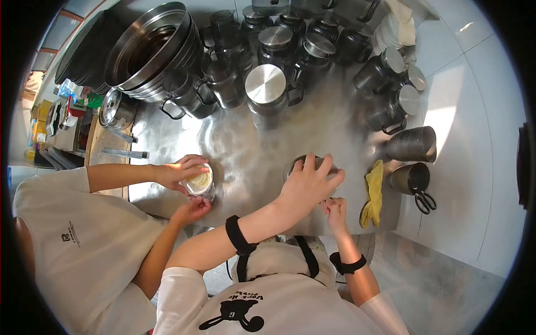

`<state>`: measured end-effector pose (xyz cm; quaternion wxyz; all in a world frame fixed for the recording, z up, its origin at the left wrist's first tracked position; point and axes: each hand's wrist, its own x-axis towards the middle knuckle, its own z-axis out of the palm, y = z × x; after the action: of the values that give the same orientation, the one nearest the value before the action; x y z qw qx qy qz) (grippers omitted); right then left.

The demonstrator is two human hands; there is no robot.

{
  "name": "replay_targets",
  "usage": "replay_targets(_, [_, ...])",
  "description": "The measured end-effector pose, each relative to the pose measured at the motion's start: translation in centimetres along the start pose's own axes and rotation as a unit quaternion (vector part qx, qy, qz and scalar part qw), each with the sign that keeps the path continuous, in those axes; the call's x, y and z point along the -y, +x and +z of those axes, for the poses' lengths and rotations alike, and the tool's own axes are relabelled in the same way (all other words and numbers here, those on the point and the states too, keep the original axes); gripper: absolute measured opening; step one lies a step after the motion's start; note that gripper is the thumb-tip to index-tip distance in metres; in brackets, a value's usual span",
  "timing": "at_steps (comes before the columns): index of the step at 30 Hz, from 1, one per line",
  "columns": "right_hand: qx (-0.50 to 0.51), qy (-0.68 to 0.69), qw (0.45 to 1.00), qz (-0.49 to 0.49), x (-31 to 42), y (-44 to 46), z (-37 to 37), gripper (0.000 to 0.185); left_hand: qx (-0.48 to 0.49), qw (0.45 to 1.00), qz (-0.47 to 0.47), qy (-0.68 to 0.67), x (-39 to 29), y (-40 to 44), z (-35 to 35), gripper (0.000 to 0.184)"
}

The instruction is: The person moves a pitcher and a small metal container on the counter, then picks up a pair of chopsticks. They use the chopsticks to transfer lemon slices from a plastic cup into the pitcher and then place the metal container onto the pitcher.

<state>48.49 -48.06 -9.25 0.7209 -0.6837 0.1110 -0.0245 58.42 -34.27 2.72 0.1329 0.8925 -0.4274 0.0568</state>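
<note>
My left hand point(310, 187) reaches over a dark round metal container point(298, 163), fingers spread across its top and bent over the far rim. Most of the container is hidden beneath that hand. Just below and to the right, my right hand point(335, 213) is closed with the fingers curled in, close to the container's near side. What it grips, possibly a handle, is hidden. A yellow cloth point(372, 192) lies to the right of my right hand on the steel table point(245, 162).
At left, a co-worker's hands point(181, 173) hold a white cup point(202, 181) with pale contents. Lidded jugs point(266, 89) and stacked metal basins point(151, 50) line the back. Metal cups point(412, 144) and black-handled scissors point(425, 201) are at right.
</note>
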Motion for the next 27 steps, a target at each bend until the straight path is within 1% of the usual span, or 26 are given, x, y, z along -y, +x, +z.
replay_targets(4, [-0.001, 0.024, 1.0, -0.017, -0.1, -0.3, 0.0, 0.033, -0.034, 0.999, -0.015, 0.036, -0.6, -0.4, 0.6, 0.049])
replay_targets(6, [0.022, 0.062, 0.998, 0.016, -0.1, 0.1, 0.0, 0.032, -0.058, 0.997, -0.024, 0.047, -0.5, -0.2, 0.4, 0.058])
replay_targets(7, [0.039, 0.015, 0.999, 0.018, 0.9, 0.1, -0.1, 0.032, -0.063, 0.996, -0.024, 0.05, -0.5, -0.2, -0.1, 0.058])
replay_targets(9, [0.035, 0.012, 0.999, 0.015, 0.9, 0.3, 0.0, 0.033, -0.021, 0.999, -0.035, -0.006, -0.5, -0.4, -1.5, 0.067])
replay_targets(10, [0.03, 0.008, 0.999, 0.023, 0.6, -0.1, -0.1, 0.033, -0.02, 0.999, -0.037, -0.005, -0.6, -0.6, -1.9, 0.067])
replay_targets(12, [0.027, 0.006, 0.999, 0.022, -0.1, -0.3, -0.1, 0.035, -0.035, 0.986, -0.08, -0.14, -0.4, -0.8, -2.8, 0.069])
replay_targets(13, [0.02, 0.002, 1.0, 0.02, -0.3, 0.0, -0.2, 0.036, -0.038, 0.987, -0.077, -0.136, -0.1, -1.1, -3.4, 0.069])
replay_targets(14, [0.017, 0.004, 1.0, 0.016, 0.1, 0.1, -0.2, 0.036, -0.071, 0.96, -0.128, -0.238, 0.3, -1.5, -4.1, 0.07])
replay_targets(15, [0.033, -0.008, 0.999, 0.02, 0.9, 0.2, -0.1, 0.036, -0.101, 0.919, -0.174, -0.338, 0.8, -2.0, -4.5, 0.071])
replay_targets(16, [0.046, -0.02, 0.998, 0.029, 1.4, 0.1, 0.0, 0.037, -0.094, 0.92, -0.166, -0.342, 1.4, -2.6, -4.5, 0.071])
replay_targets(17, [0.036, -0.019, 0.999, 0.035, 1.7, 0.0, 0.1, 0.037, -0.107, 0.824, -0.247, -0.499, 1.9, -3.6, -4.1, 0.067])
replay_targets(18, [0.031, -0.025, 0.998, 0.039, 1.9, 0.1, 0.2, 0.038, -0.113, 0.692, -0.325, -0.634, 2.4, -4.7, -3.5, 0.063])
replay_targets(20, [0.023, -0.031, 0.998, 0.055, 1.7, -0.1, 0.3, 0.039, -0.187, 0.58, -0.26, -0.749, 3.8, -6.9, -0.4, 0.058])
replay_targets(21, [0.026, -0.024, 0.998, 0.045, 1.6, 0.1, 0.3, 0.04, -0.184, 0.577, -0.264, -0.751, 4.0, -7.5, 0.4, 0.058])
replay_targets(23, [0.031, -0.014, 0.999, 0.039, 1.0, -0.1, 0.2, 0.04, -0.209, 0.509, -0.292, -0.783, 4.2, -8.9, 1.7, 0.056])
replay_targets(24, [0.043, -0.013, 0.998, 0.033, 0.6, 0.0, 0.0, 0.039, -0.21, 0.51, -0.295, -0.78, 4.3, -9.7, 2.5, 0.056])
replay_targets(26, [0.06, -0.007, 0.998, 0.03, 0.3, 0.1, -0.4, 0.037, -0.21, 0.382, -0.327, -0.839, 4.8, -11.4, 4.6, 0.056])
replay_targets(27, [0.053, -0.022, 0.998, 0.028, 0.5, 0.1, -0.4, 0.037, -0.216, 0.34, -0.325, -0.856, 5.0, -12.0, 6.0, 0.054])
